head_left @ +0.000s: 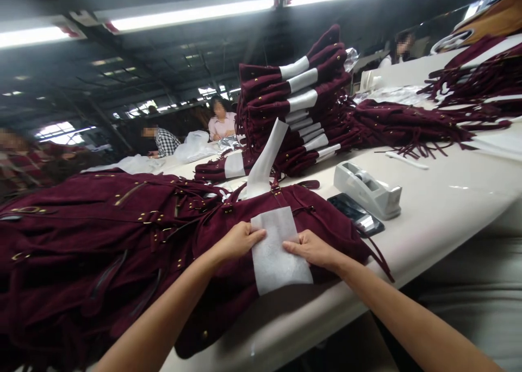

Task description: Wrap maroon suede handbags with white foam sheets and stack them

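Observation:
A white foam sheet [279, 266] lies across the front of a maroon suede-like bag [326, 214] at the table's near edge. My left hand [241, 239] pinches the sheet's left edge, thumb on top. Opposite it, my right hand [313, 248] grips the right edge, its thumb also pressed on the sheet. The fingers under the sheet are hidden. Behind the bag, a white foam strip [267, 157] stands up and curls; I cannot tell whether it joins the sheet. Brass-coloured rivets and thin straps show on the bag.
More maroon bags [93, 214] are heaped at left. A tall stack of folded bags [265, 103] with white bands stands behind. A grey tape dispenser [367, 190] and a dark phone-like object [354, 213] lie right on the white table [440, 198]. Other people [222, 123] sit farther back.

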Demonstrator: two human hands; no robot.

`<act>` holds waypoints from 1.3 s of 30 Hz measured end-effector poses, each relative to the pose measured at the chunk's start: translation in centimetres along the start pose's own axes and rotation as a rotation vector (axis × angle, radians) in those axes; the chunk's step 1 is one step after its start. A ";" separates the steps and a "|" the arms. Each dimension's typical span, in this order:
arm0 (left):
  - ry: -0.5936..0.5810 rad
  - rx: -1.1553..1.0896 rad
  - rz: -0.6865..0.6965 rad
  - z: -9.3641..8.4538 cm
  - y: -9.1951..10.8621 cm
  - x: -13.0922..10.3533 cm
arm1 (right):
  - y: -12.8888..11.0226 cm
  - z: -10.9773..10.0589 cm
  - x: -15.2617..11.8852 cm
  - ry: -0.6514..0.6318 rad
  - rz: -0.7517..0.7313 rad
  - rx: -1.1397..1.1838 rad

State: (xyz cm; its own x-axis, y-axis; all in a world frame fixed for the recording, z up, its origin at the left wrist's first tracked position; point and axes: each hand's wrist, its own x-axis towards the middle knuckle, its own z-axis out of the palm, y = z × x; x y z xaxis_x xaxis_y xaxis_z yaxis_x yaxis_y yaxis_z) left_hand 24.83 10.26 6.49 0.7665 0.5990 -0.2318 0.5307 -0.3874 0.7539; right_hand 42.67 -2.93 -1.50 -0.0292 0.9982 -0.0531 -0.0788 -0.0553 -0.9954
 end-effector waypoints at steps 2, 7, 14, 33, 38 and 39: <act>-0.061 0.025 -0.055 -1.8 0.0 0.8 | 0.2 0.1 0.2 0.029 0.011 -0.013; 0.275 0.121 -0.122 -6.3 -0.4 5.9 | 0.6 -0.1 0.1 0.010 -0.032 0.016; 0.731 0.275 -0.016 -8.5 1.0 16.2 | -0.2 -0.4 -0.8 -0.125 -0.155 0.108; 0.643 0.028 0.303 -6.9 0.4 15.4 | 0.2 -0.7 -0.3 -0.100 -0.122 0.230; 0.483 0.047 0.374 -4.4 -1.4 9.3 | 0.4 -0.7 -0.5 -0.081 -0.115 0.213; 0.453 0.077 0.382 -3.6 -1.8 8.3 | 0.3 -0.7 -0.6 -0.080 -0.120 0.198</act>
State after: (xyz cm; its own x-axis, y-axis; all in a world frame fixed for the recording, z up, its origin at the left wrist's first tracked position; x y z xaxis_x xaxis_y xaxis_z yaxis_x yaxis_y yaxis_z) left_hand 28.87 18.45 5.41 0.6863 0.6401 0.3454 0.2853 -0.6737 0.6817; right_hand 43.36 -3.56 -1.83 -0.0858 0.9932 0.0787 -0.2803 0.0517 -0.9585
